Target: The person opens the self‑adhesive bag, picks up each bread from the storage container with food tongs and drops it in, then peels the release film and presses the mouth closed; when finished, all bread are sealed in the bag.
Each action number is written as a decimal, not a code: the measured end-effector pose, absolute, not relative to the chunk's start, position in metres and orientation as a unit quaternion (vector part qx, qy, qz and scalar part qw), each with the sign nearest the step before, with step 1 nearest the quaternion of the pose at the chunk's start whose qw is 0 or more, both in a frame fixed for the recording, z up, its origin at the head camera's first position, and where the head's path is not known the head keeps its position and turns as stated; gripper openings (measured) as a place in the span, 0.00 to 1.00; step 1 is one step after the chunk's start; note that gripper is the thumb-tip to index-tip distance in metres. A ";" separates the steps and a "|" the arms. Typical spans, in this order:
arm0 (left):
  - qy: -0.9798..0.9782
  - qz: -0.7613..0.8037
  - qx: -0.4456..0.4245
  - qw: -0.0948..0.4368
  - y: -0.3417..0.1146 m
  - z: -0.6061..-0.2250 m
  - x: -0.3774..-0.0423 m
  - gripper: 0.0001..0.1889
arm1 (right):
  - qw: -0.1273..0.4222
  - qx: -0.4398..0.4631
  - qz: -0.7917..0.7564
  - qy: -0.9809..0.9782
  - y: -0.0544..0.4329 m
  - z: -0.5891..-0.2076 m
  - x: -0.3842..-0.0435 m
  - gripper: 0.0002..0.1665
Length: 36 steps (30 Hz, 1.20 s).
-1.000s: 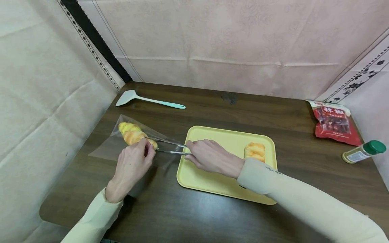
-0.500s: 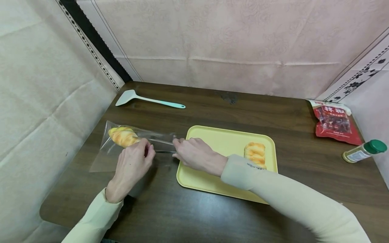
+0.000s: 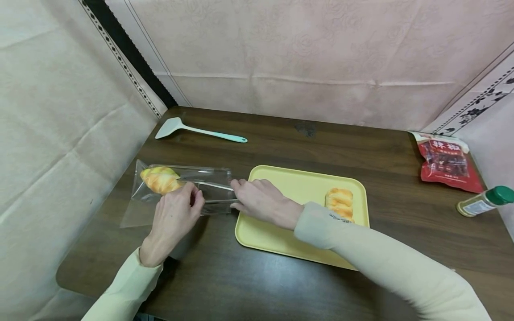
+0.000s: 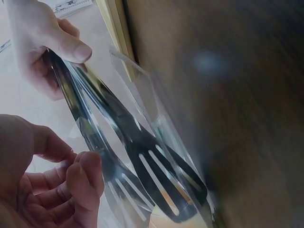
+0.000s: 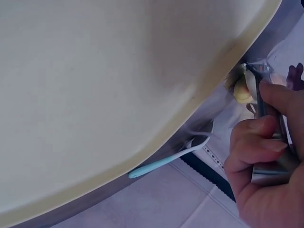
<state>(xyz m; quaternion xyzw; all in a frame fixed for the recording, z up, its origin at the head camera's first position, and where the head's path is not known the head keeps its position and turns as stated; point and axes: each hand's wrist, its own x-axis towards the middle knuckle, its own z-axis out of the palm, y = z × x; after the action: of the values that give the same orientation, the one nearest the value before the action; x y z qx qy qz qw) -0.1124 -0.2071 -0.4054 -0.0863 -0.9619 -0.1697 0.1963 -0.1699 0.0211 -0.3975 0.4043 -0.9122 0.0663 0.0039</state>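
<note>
My right hand (image 3: 267, 203) grips metal tongs (image 4: 124, 124) whose slotted heads reach into a clear plastic bag (image 3: 217, 174). At the bag's far left end lies a yellow-brown bread roll (image 3: 159, 179), inside the plastic. In the left wrist view the two heads stand slightly apart, with a bit of bread (image 4: 166, 216) at their tips. My left hand (image 3: 174, 218) pinches the near side of the bag between thumb and fingers, covering part of the roll and tongs in the head view. The right wrist view shows my right fingers (image 5: 259, 147) curled round the tong handles.
A yellow tray (image 3: 281, 243) lies under my right forearm, bearing a second bread (image 3: 339, 201). Behind the bag is a pale turquoise spatula (image 3: 221, 135). At the far right are a red snack packet (image 3: 447, 165) and a green-capped bottle (image 3: 478, 205). Cloth walls border the table.
My right hand has moved left with the tongs, and the bread roll has slid further left into the bag. The bag now spreads wider around the tongs. My left hand has stayed put.
</note>
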 end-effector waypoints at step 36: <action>-0.965 -0.171 -0.093 0.175 -0.209 -0.413 -0.117 0.09 | -0.003 0.177 0.222 -0.959 0.142 -0.368 -0.058 0.20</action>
<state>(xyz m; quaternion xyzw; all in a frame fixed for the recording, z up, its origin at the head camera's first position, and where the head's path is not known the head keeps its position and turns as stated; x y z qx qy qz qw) -0.1171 -0.2094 -0.4128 -0.0926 -0.9652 -0.1706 0.1750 -0.0579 0.1416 -0.3684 0.1766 -0.9589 0.2221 -0.0026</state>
